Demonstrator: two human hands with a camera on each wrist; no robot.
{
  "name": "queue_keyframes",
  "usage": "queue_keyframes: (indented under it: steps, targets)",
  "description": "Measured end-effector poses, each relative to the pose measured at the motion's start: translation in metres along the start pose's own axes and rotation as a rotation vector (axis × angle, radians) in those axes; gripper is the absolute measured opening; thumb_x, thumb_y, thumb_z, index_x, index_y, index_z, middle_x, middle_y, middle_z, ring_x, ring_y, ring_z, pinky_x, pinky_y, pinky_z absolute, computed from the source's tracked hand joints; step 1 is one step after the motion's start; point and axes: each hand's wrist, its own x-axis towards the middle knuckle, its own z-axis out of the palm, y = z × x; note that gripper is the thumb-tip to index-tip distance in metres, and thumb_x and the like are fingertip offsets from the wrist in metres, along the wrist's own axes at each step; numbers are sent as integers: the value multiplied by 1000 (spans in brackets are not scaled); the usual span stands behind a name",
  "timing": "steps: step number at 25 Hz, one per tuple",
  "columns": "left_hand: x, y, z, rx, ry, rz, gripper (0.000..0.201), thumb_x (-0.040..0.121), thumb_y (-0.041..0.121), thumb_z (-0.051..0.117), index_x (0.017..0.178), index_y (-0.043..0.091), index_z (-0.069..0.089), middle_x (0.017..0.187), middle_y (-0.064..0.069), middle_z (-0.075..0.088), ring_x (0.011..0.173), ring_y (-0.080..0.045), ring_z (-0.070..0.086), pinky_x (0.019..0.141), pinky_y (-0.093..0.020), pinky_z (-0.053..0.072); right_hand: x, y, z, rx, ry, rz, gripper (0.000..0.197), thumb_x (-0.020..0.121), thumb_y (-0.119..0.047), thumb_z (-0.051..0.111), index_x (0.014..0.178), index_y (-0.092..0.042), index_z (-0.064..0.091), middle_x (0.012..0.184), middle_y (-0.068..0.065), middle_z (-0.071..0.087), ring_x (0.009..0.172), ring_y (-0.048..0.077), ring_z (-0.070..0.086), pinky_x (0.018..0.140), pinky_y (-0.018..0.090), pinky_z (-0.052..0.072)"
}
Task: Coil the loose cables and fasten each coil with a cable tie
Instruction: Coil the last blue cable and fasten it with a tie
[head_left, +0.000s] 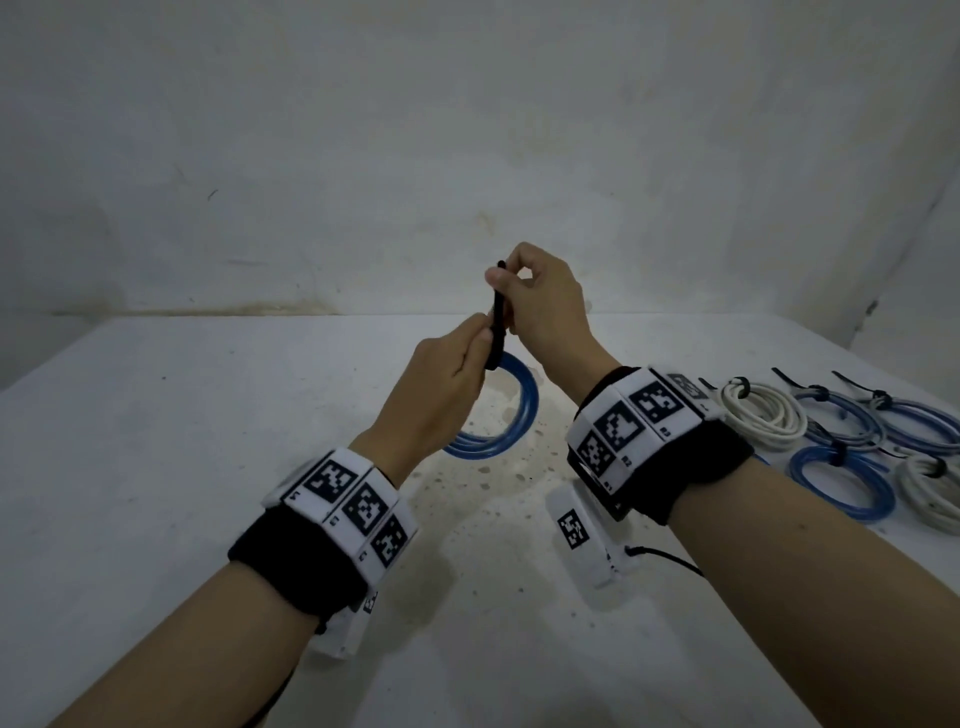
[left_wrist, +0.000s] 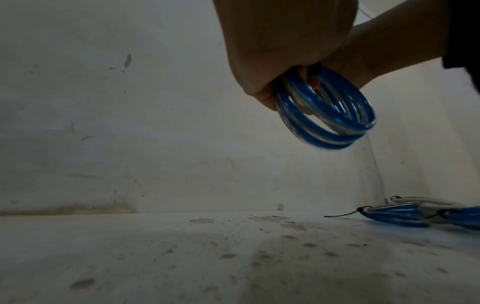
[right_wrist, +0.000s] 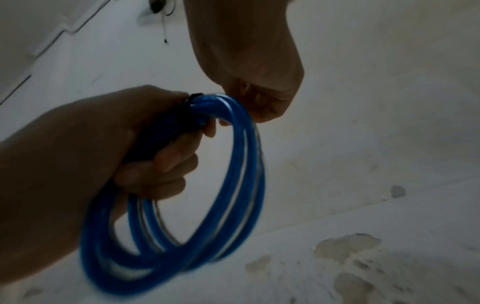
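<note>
A blue coiled cable (head_left: 511, 415) hangs in the air above the white table (head_left: 156, 467). My left hand (head_left: 441, 395) grips the top of the coil, fingers curled round the bundled loops (right_wrist: 233, 164). A black cable tie (head_left: 497, 317) wraps that spot and stands up from it. My right hand (head_left: 535, 296) pinches the tie's upper end between thumb and forefinger, just above the left hand. In the left wrist view the blue coil (left_wrist: 337, 115) dangles below the fist. The tie's head (right_wrist: 194, 96) shows at the top of the loops.
Several tied coils lie at the right of the table: a white one (head_left: 763, 415), blue ones (head_left: 847, 483) (head_left: 924, 426), and another white one (head_left: 930, 493), each with a black tie tail. A pale wall (head_left: 467, 130) stands behind the table.
</note>
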Motion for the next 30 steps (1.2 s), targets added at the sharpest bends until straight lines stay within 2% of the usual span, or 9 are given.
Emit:
queue_keyframes:
  steps: [3,6,9,11,13,17,23,27,30]
  targets:
    - [-5,9,0,-26,-30,49,28,96,37,36,71,26,43,55,4,44,52,-10,40,53,-26,34,4,-1,-7,-13,30,37,30,91,-19,54,63,-20,42,45,-7,58,54,19,62,67,41,52]
    - [-2,14,-2,10,-111,48,24,90,35,56,83,12,52,60,5,48,56,-9,41,53,-18,32,3,-1,-10,-173,63,28,28,89,-23,54,63,-23,44,67,1,66,67,25,65,73,42,53]
    - [1,24,1,91,-173,12,16,92,29,54,94,15,47,66,7,51,55,-8,45,54,-14,34,3,-2,-16,-249,123,-11,20,91,-22,51,73,-16,46,70,0,61,63,21,59,59,29,45]
    - [0,29,7,-33,-133,-64,21,93,24,53,106,18,38,70,6,58,52,-1,50,53,-11,36,4,-4,-21,-206,108,-22,18,94,-19,48,79,-10,45,70,0,55,54,18,51,48,24,42]
    - [-2,34,13,-216,-68,-114,26,92,19,55,108,25,35,71,6,66,42,-1,45,48,-9,35,4,-3,-27,-247,75,-48,15,95,-15,44,82,-7,45,73,1,52,57,17,46,51,26,40]
    - [-3,40,31,-298,-30,-138,21,90,19,56,93,36,44,66,12,68,45,-10,38,45,-17,37,3,4,-40,-420,35,-54,12,95,-12,42,86,-7,47,69,-2,49,60,16,45,55,28,35]
    - [0,47,47,-249,-145,-156,11,94,22,50,102,28,47,66,6,64,49,-15,38,49,-26,38,4,22,-59,-520,41,24,14,93,-8,43,80,-7,47,72,2,52,72,26,52,64,33,40]
    - [-2,48,52,-260,-91,-135,14,96,20,46,108,25,47,67,6,63,47,-10,40,49,-23,39,9,20,-59,-581,34,18,15,92,-11,45,83,-5,55,82,7,59,73,27,55,66,33,44]
    - [3,46,58,-304,-45,-147,14,97,17,44,107,25,46,65,5,59,47,-13,38,48,-25,37,10,18,-63,-540,88,32,16,94,-22,47,87,-10,57,74,1,61,64,23,58,63,31,44]
